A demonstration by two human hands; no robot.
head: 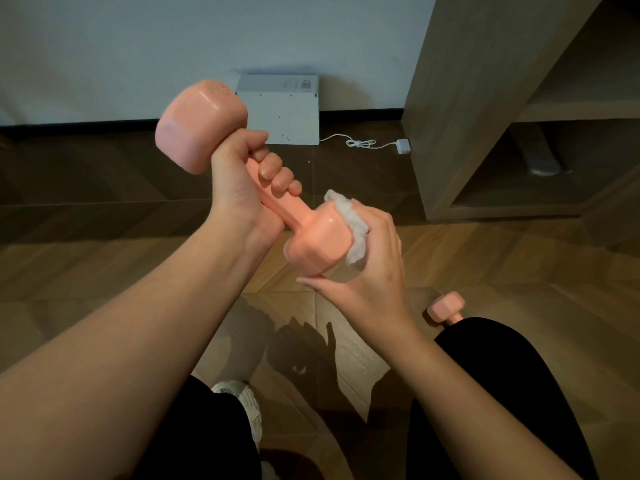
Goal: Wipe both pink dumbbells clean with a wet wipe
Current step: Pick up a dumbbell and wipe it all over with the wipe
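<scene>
The raised dumbbell [201,126] and the second dumbbell [445,308] are pale pink; the wipe [355,230] is white, my trousers [502,393] black, the floor [104,265] brown wood-grain.

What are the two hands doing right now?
Left hand: closed, gripping the dumbbell by its handle.
Right hand: closed on the wipe, pressing it against the dumbbell's head.

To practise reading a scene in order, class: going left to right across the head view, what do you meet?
Left hand → wet wipe → white plug → pink dumbbell on the floor → wooden shelf unit.
</scene>
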